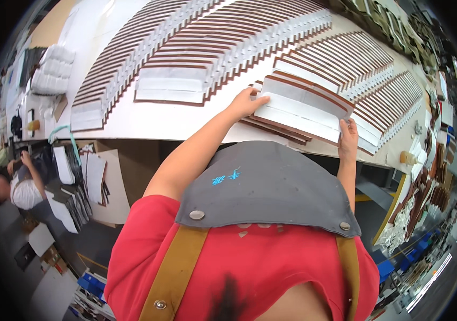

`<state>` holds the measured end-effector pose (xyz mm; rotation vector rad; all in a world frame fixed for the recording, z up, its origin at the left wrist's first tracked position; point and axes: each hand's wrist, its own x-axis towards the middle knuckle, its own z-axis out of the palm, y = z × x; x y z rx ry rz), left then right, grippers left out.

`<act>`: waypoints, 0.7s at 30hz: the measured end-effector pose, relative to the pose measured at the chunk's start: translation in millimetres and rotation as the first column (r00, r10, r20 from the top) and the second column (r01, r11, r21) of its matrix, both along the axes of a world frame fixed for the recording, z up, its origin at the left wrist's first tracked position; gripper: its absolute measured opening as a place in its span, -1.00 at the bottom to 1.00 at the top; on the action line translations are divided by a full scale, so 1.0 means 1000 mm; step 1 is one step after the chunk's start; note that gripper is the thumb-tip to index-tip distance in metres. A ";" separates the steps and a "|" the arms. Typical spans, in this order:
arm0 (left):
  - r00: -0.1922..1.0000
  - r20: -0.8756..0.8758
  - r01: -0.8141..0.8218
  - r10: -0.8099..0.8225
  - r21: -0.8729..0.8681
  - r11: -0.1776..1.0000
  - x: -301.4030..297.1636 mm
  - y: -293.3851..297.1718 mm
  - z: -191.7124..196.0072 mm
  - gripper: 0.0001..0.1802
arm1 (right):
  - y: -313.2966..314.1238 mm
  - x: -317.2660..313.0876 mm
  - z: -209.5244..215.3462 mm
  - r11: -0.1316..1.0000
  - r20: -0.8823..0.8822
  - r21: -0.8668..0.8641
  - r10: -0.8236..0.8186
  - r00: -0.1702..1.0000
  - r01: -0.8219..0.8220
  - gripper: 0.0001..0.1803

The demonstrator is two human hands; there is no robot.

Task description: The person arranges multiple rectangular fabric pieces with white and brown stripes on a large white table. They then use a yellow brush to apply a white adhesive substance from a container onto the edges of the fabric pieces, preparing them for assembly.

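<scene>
You're holding the white sheet [303,109] w/ both hands, one at each short end, so its long axis is running left-right btwn them, tilting down toward the right. Left hand [245,102] is pinching the left end, fingers closing over the top edge. Sheet itself is sitting over a small stack of brown-edged pieces [276,130] near the front edge of the table [148,123]: white face, folded, thin brown border showing along the far edge. Right hand [348,136] is gripping the lower right corner, fingers curling around it. Both hands are equally on it, neither nearer. Fanned rows of like pieces [196,48] are lying beyond, well apart.
</scene>
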<state>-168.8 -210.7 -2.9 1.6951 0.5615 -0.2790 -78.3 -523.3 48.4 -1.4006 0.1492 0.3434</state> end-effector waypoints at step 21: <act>0.923 0.081 -0.371 0.377 0.452 0.811 -0.168 0.299 0.014 -0.63 | 0.342 -0.084 -0.047 0.637 -0.258 -0.304 0.661 0.705 -0.708 -0.76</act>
